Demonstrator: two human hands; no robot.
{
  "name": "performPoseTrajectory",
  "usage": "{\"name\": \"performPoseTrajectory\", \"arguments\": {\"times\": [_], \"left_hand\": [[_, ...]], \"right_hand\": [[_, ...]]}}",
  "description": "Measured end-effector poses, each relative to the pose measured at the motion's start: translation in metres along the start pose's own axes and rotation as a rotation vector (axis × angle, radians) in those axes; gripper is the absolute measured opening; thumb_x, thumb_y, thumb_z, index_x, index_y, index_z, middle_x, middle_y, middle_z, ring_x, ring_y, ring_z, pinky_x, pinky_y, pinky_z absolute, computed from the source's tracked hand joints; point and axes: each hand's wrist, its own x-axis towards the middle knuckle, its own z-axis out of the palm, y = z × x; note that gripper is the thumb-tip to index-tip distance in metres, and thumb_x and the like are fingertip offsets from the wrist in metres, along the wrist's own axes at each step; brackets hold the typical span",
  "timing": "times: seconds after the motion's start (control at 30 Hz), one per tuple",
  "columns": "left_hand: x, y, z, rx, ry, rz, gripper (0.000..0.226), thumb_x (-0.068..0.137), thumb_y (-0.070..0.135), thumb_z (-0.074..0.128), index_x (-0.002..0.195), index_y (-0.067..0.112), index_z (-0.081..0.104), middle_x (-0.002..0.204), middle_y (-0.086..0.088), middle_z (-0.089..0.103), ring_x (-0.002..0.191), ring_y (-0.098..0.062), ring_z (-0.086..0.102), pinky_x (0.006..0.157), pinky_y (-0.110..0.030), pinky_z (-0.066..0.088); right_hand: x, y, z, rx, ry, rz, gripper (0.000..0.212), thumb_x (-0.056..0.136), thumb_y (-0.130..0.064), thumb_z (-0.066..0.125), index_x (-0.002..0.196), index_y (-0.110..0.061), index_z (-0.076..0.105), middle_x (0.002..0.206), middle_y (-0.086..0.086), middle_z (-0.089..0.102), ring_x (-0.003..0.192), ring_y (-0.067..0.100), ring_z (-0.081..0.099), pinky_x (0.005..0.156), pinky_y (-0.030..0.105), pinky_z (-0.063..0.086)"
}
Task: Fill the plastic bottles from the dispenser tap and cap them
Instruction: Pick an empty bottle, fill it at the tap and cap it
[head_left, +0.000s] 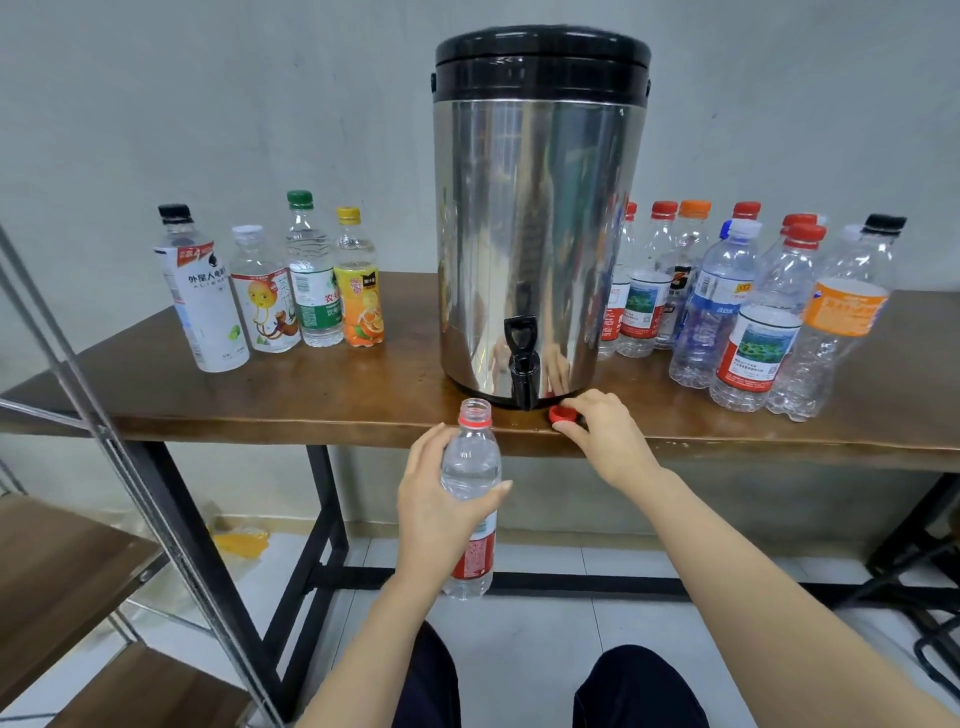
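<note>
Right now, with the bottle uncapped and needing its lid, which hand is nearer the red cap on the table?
Right. The right hand pinches the red cap at the table's front edge; the left hand grips the open bottle, below and to the left of the cap.

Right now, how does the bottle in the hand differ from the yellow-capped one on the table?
The held bottle is uncapped; the yellow-capped bottle is closed. The held bottle's label is red, the yellow-capped bottle's orange. The left hand grips the held bottle in front of the table; the yellow-capped bottle stands on the table. Both are clear plastic, upright.
</note>
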Motion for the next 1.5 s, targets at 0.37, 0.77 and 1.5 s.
{"name": "performPoseTrajectory", "arguments": {"times": [0.37, 0.77, 1.5], "left_hand": [[0.02, 0.004, -0.042, -0.088, 0.081, -0.016, 0.07, 0.064, 0.029, 0.091, 0.125, 0.034, 0.057, 0.12, 0.014, 0.063, 0.11, -0.006, 0.06, 0.095, -0.036, 0.054], [0.033, 0.005, -0.097, -0.069, 0.1, 0.016, 0.07, 0.063, 0.031, 0.091, 0.125, 0.036, 0.058, 0.118, 0.016, 0.063, 0.108, -0.002, 0.061, 0.092, -0.03, 0.055], [0.057, -0.003, -0.138, 0.012, 0.126, 0.018, 0.068, 0.062, 0.03, 0.092, 0.113, 0.052, 0.052, 0.11, 0.018, 0.062, 0.102, 0.008, 0.058, 0.077, -0.004, 0.046]], "right_hand": [[-0.01, -0.122, -0.086, 0.465, 0.131, -0.332, 0.033, 0.079, -0.017, 0.08, 0.11, -0.017, 0.066, 0.101, -0.004, 0.067, 0.087, 0.008, 0.064, 0.074, 0.017, 0.054], [0.043, -0.21, -0.077, -0.062, -0.393, -0.585, 0.038, 0.083, -0.025, 0.078, 0.118, -0.015, 0.069, 0.107, -0.004, 0.066, 0.097, 0.008, 0.06, 0.078, 0.011, 0.046], [0.073, -0.263, -0.037, -0.052, -0.431, -0.618, 0.05, 0.078, -0.059, 0.071, 0.085, -0.01, 0.07, 0.073, -0.001, 0.064, 0.066, 0.013, 0.055, 0.064, 0.03, 0.046]]}}
